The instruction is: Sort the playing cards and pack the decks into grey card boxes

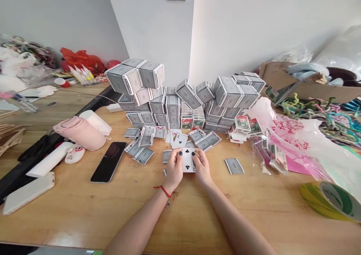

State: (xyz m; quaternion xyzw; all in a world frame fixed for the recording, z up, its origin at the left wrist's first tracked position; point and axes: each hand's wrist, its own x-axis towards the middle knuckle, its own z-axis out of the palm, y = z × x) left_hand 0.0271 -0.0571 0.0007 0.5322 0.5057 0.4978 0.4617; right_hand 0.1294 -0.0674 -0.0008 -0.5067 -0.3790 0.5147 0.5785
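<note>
Left hand (173, 170), right hand (201, 168), fingers (178, 158) closed on a playing card (187, 165)

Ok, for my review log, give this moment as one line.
left hand: holding two of clubs card | right hand: holding same card | behind: stacked card boxes | surface: wooden table

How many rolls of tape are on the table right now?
1: a green-and-yellow roll of tape at the right end of the wooden table, near a pink plastic bag. Others may be hidden in the clutter.
</note>
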